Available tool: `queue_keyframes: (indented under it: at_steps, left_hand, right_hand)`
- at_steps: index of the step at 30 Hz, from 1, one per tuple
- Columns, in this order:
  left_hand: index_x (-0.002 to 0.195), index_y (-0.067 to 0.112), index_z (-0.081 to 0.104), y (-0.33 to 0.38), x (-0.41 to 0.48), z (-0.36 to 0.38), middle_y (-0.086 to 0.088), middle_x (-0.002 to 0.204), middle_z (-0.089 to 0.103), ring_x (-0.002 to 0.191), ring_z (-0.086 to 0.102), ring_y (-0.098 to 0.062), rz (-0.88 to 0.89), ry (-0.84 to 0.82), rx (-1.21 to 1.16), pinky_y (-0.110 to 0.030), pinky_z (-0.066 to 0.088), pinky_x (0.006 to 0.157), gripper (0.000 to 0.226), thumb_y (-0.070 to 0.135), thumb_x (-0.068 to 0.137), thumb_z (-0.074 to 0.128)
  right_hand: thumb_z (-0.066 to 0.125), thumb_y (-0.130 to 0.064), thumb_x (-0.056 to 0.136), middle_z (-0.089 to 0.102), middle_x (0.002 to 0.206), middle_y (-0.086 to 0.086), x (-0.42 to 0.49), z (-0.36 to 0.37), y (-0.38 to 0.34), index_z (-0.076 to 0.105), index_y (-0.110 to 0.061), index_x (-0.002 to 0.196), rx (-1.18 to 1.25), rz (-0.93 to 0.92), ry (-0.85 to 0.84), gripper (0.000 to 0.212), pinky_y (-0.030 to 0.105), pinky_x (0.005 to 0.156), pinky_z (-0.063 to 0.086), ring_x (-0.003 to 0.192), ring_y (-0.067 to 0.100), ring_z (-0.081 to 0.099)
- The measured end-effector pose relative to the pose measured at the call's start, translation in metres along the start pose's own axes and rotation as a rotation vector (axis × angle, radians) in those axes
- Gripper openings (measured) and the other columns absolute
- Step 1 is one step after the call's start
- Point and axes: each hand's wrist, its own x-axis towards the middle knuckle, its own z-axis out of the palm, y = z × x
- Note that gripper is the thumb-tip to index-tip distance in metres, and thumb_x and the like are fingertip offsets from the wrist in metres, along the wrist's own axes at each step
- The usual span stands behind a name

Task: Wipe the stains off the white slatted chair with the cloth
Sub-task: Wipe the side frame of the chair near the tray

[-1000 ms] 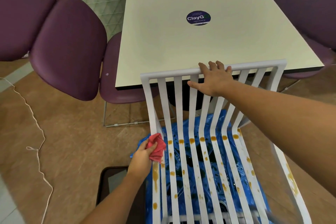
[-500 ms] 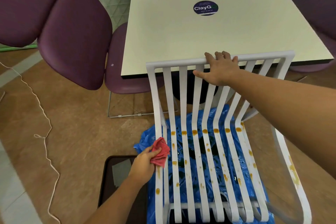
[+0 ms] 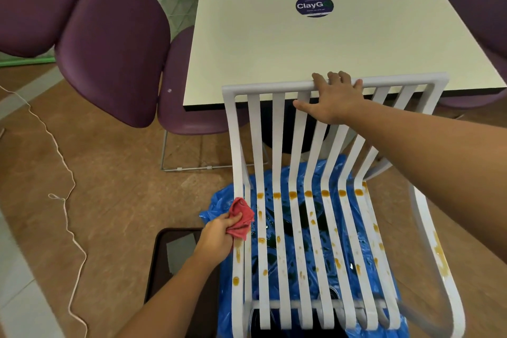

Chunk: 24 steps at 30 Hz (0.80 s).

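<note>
The white slatted chair (image 3: 279, 129) stands in front of me, its back against the table edge. Orange-brown stains (image 3: 308, 194) dot the seat slats, in a row across the bend and scattered lower down, with more on the right armrest. My left hand (image 3: 216, 236) grips a crumpled red cloth (image 3: 241, 218) and holds it against the leftmost seat slat. My right hand (image 3: 333, 99) holds the chair's top rail, fingers curled over it and thumb spread out along the slats.
A blue plastic sheet (image 3: 277, 181) lies on the floor under the chair. A dark tray (image 3: 178, 255) sits on the floor left of it. The cream table (image 3: 274, 44) is right behind the chair. Purple chairs (image 3: 115, 41) stand at the left and right. A white cord (image 3: 65, 195) trails over the brown floor.
My left hand has slid the red cloth down the leftmost slat, towards me. My right hand stays on the top rail. The view has shifted slightly.
</note>
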Motion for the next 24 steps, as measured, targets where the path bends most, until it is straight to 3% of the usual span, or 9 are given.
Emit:
queue_keyframes:
  at_steps: [2, 4, 8, 10, 13, 16, 18, 21, 24]
  left_hand:
    - [0.13, 0.021, 0.062, 0.008, 0.011, -0.005, 0.022, 0.115, 0.057, 0.096, 0.061, 0.01, 0.003, -0.005, -0.041, -0.009, 0.047, 0.095, 0.036, 0.002, 0.101, 0.054]
    - [0.131, 0.022, 0.059, 0.01, 0.022, -0.006, 0.023, 0.114, 0.055, 0.09, 0.055, 0.016, 0.035, 0.005, -0.012, -0.002, 0.044, 0.091, 0.035, 0.004, 0.102, 0.053]
    - [0.136, 0.027, 0.059, 0.007, 0.023, -0.001, 0.014, 0.135, 0.053, 0.12, 0.055, -0.005, -0.002, 0.014, -0.055, -0.011, 0.043, 0.102, 0.039, 0.013, 0.1, 0.059]
    - [0.139, 0.026, 0.059, 0.005, 0.011, 0.004, 0.017, 0.136, 0.05, 0.122, 0.049, -0.001, 0.0, 0.036, -0.012, -0.011, 0.04, 0.102, 0.048, 0.006, 0.096, 0.063]
    - [0.133, 0.029, 0.064, -0.009, -0.01, 0.014, 0.013, 0.134, 0.061, 0.118, 0.058, -0.003, -0.047, 0.016, -0.058, -0.023, 0.048, 0.105, 0.046, 0.007, 0.093, 0.066]
    - [0.128, 0.032, 0.068, -0.024, -0.036, 0.023, 0.022, 0.122, 0.064, 0.105, 0.063, 0.003, -0.088, 0.0, -0.069, -0.01, 0.049, 0.09, 0.04, 0.009, 0.095, 0.065]
    - [0.116, 0.035, 0.072, -0.029, -0.056, 0.029, 0.026, 0.112, 0.064, 0.096, 0.067, -0.001, -0.099, -0.009, -0.143, -0.011, 0.052, 0.077, 0.041, 0.002, 0.093, 0.065]
    - [0.102, 0.038, 0.075, -0.043, -0.077, 0.037, 0.018, 0.113, 0.069, 0.098, 0.069, -0.013, -0.146, -0.02, -0.279, -0.03, 0.059, 0.085, 0.039, 0.002, 0.09, 0.067]
    - [0.101, 0.015, 0.079, -0.058, -0.084, 0.045, -0.005, 0.125, 0.066, 0.11, 0.067, -0.023, -0.196, 0.033, -0.507, -0.035, 0.055, 0.092, 0.031, 0.01, 0.078, 0.059]
  right_hand:
    - [0.028, -0.089, 0.081, 0.026, 0.159, 0.013, 0.0, 0.0, 0.0, 0.016, -0.029, 0.157, -0.001, -0.002, 0.002, 0.097, 0.068, 0.118, 0.008, 0.149, 0.036, 0.015]
    - [0.027, -0.089, 0.081, 0.025, 0.16, 0.013, 0.001, 0.0, 0.001, 0.015, -0.029, 0.157, -0.004, -0.001, -0.003, 0.098, 0.068, 0.118, 0.009, 0.149, 0.036, 0.014]
    - [0.028, -0.089, 0.081, 0.025, 0.16, 0.014, 0.0, 0.0, 0.001, 0.015, -0.029, 0.157, -0.001, -0.008, 0.001, 0.097, 0.067, 0.118, 0.009, 0.149, 0.036, 0.014]
    - [0.028, -0.088, 0.081, 0.026, 0.159, 0.014, 0.0, 0.0, 0.001, 0.015, -0.029, 0.157, 0.005, -0.008, 0.006, 0.097, 0.067, 0.118, 0.009, 0.149, 0.036, 0.015]
    - [0.028, -0.089, 0.08, 0.026, 0.159, 0.014, 0.0, 0.001, 0.002, 0.015, -0.029, 0.157, 0.01, -0.005, 0.002, 0.098, 0.067, 0.118, 0.009, 0.149, 0.036, 0.014]
    - [0.028, -0.089, 0.08, 0.027, 0.158, 0.013, 0.0, 0.002, 0.002, 0.016, -0.029, 0.156, 0.014, -0.006, 0.007, 0.098, 0.067, 0.118, 0.009, 0.149, 0.036, 0.015]
    - [0.028, -0.089, 0.08, 0.027, 0.158, 0.013, 0.0, 0.001, 0.001, 0.016, -0.029, 0.156, 0.015, -0.008, 0.005, 0.099, 0.067, 0.118, 0.009, 0.149, 0.036, 0.016]
    - [0.027, -0.091, 0.078, 0.028, 0.158, 0.013, 0.0, 0.002, 0.001, 0.017, -0.028, 0.156, 0.014, -0.007, 0.0, 0.1, 0.067, 0.118, 0.008, 0.149, 0.036, 0.016]
    - [0.027, -0.091, 0.078, 0.029, 0.157, 0.014, 0.002, 0.003, 0.002, 0.017, -0.028, 0.156, -0.001, -0.004, 0.009, 0.101, 0.068, 0.117, 0.009, 0.148, 0.037, 0.017]
